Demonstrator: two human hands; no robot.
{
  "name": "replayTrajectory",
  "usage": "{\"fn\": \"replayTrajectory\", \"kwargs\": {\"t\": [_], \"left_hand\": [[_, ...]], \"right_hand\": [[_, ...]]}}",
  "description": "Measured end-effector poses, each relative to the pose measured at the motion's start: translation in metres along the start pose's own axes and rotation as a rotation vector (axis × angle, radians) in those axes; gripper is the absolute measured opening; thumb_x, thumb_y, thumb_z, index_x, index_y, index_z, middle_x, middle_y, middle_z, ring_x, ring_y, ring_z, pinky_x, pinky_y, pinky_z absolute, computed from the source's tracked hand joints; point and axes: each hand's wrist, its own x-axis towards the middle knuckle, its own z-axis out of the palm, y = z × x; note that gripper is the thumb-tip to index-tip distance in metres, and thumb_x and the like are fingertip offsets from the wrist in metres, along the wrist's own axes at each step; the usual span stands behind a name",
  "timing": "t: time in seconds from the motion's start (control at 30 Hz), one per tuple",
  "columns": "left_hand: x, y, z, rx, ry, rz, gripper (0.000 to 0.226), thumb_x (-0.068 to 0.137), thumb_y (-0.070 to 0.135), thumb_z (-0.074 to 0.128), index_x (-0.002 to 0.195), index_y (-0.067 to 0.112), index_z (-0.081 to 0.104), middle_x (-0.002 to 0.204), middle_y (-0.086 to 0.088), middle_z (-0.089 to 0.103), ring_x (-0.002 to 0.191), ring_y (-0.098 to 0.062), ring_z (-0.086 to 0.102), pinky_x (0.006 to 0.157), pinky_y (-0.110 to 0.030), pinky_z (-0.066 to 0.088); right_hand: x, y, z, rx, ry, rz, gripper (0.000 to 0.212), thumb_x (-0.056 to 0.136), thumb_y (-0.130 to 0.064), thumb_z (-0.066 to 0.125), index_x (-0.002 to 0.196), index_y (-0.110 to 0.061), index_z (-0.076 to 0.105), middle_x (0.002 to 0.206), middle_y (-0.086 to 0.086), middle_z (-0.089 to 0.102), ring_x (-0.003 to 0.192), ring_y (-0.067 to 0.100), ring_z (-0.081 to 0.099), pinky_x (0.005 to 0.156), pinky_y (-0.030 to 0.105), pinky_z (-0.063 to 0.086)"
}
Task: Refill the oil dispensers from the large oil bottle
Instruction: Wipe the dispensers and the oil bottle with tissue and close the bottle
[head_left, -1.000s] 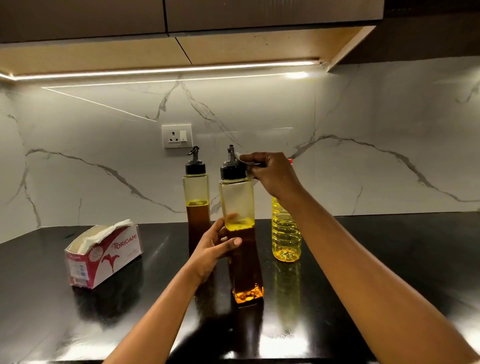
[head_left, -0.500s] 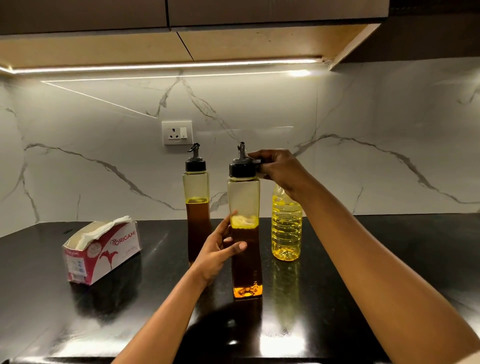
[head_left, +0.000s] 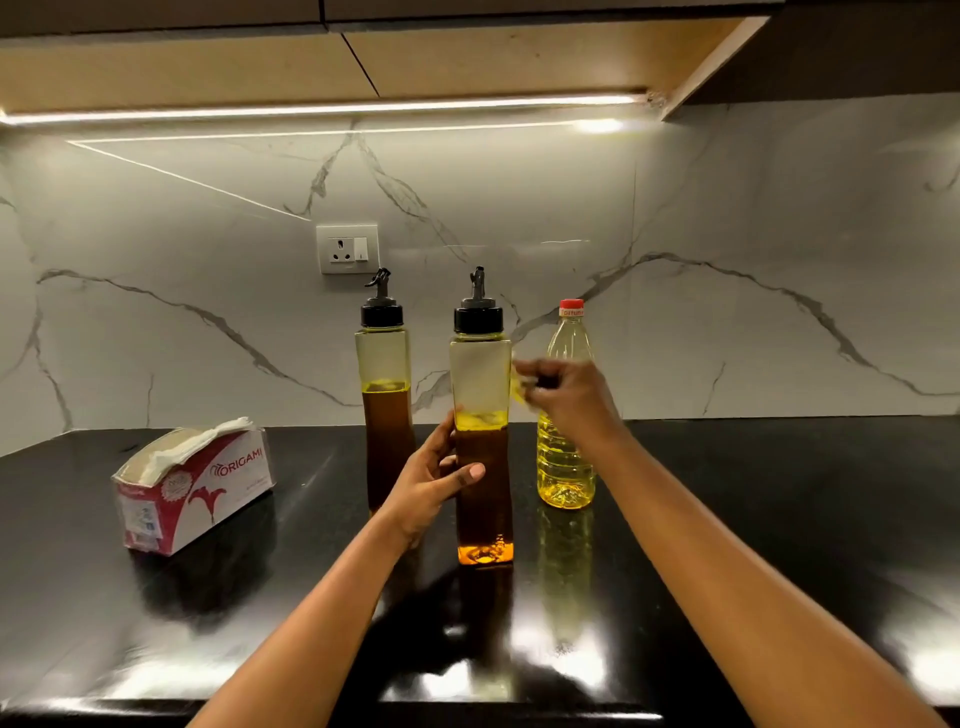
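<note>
Two tall square oil dispensers with black spout caps stand on the black counter (head_left: 779, 499). The nearer dispenser (head_left: 480, 374) holds dark oil under a yellow layer, and my left hand (head_left: 431, 478) grips its middle. Behind and to its left stands the other dispenser (head_left: 383, 358), about half full. To the right, the large oil bottle (head_left: 570, 338) with a red cap holds yellow oil. My right hand (head_left: 566, 400) is blurred in front of that bottle, beside the near dispenser's upper part. Its fingertips pinch a small pale yellowish scrap (head_left: 518, 387).
An open tissue box (head_left: 208, 483) lies on the counter at the left. A wall socket (head_left: 347, 249) sits on the marble backsplash behind the dispensers. Wall cabinets with a light strip hang overhead. The counter's front edge runs just below my forearms.
My right hand has left the near dispenser's cap and dropped down to the right, in front of the large bottle. My left hand keeps its hold on the dispenser.
</note>
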Motion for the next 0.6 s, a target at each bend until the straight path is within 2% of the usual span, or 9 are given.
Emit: {"fn": "replayTrajectory", "kwargs": {"t": [0.07,0.13,0.2,0.27,0.33,0.43,0.5,0.6], "left_hand": [[0.004,-0.002,0.0,-0.019,0.01,-0.019,0.068,0.079,0.014,0.075,0.129,0.045,0.04,0.126,0.012,0.06,0.114,-0.015,0.062,0.093,-0.034,0.053],[0.006,-0.006,0.002,0.0,0.026,-0.038,0.064,0.08,0.014,0.07,0.124,0.048,0.039,0.123,0.017,0.055,0.11,-0.005,0.062,0.092,-0.029,0.053],[0.003,-0.01,0.003,0.035,0.041,-0.045,0.07,0.075,0.028,0.076,0.127,0.05,0.036,0.124,0.018,0.053,0.11,-0.003,0.061,0.091,-0.027,0.053],[0.002,-0.015,0.004,0.078,0.055,-0.053,0.082,0.068,0.039,0.083,0.131,0.051,0.033,0.129,0.016,0.053,0.116,-0.006,0.059,0.095,-0.027,0.05],[0.003,-0.019,0.005,0.088,0.075,-0.055,0.081,0.073,0.028,0.079,0.133,0.048,0.029,0.129,0.015,0.052,0.116,-0.002,0.058,0.095,-0.022,0.049],[0.006,-0.025,0.005,0.105,0.117,-0.061,0.077,0.076,0.014,0.072,0.133,0.047,0.03,0.134,0.009,0.051,0.121,-0.003,0.054,0.094,-0.016,0.047],[0.007,-0.029,0.005,0.158,0.135,-0.063,0.082,0.08,0.007,0.072,0.136,0.046,0.026,0.138,0.01,0.046,0.129,-0.005,0.046,0.097,-0.013,0.044],[0.011,-0.032,0.005,0.226,0.179,-0.074,0.088,0.082,0.007,0.072,0.145,0.042,0.022,0.142,0.011,0.042,0.134,-0.007,0.039,0.109,-0.027,0.038]], "right_hand": [[-0.011,0.025,0.009,0.009,-0.075,0.091,0.033,0.085,-0.003,0.065,0.117,-0.01,0.065,0.112,0.003,0.067,0.093,0.008,0.061,0.069,0.01,0.052],[-0.021,0.045,0.021,0.077,-0.089,0.177,0.029,0.083,0.0,0.065,0.11,-0.009,0.069,0.099,0.003,0.07,0.088,0.013,0.064,0.067,0.017,0.052],[-0.028,0.061,0.034,0.113,-0.087,0.244,0.026,0.083,-0.001,0.066,0.106,-0.012,0.07,0.083,-0.005,0.068,0.075,0.01,0.062,0.063,0.016,0.049],[-0.03,0.071,0.044,0.135,-0.072,0.283,0.025,0.085,-0.004,0.066,0.107,-0.013,0.07,0.082,-0.009,0.065,0.071,0.005,0.059,0.058,0.012,0.047],[-0.028,0.08,0.051,0.128,-0.052,0.284,0.024,0.085,-0.006,0.066,0.107,-0.014,0.07,0.086,-0.009,0.066,0.073,0.001,0.06,0.056,0.009,0.046],[-0.022,0.091,0.059,0.055,-0.027,0.262,0.025,0.085,-0.007,0.066,0.109,-0.015,0.07,0.096,-0.003,0.069,0.081,0.007,0.062,0.062,0.014,0.048],[-0.018,0.095,0.064,0.001,-0.019,0.245,0.025,0.085,-0.009,0.067,0.11,-0.014,0.07,0.102,0.001,0.071,0.089,0.011,0.065,0.073,0.022,0.054],[-0.012,0.097,0.07,-0.066,0.001,0.232,0.026,0.085,-0.008,0.067,0.11,-0.013,0.07,0.107,0.002,0.07,0.099,0.012,0.064,0.085,0.026,0.052]]}}
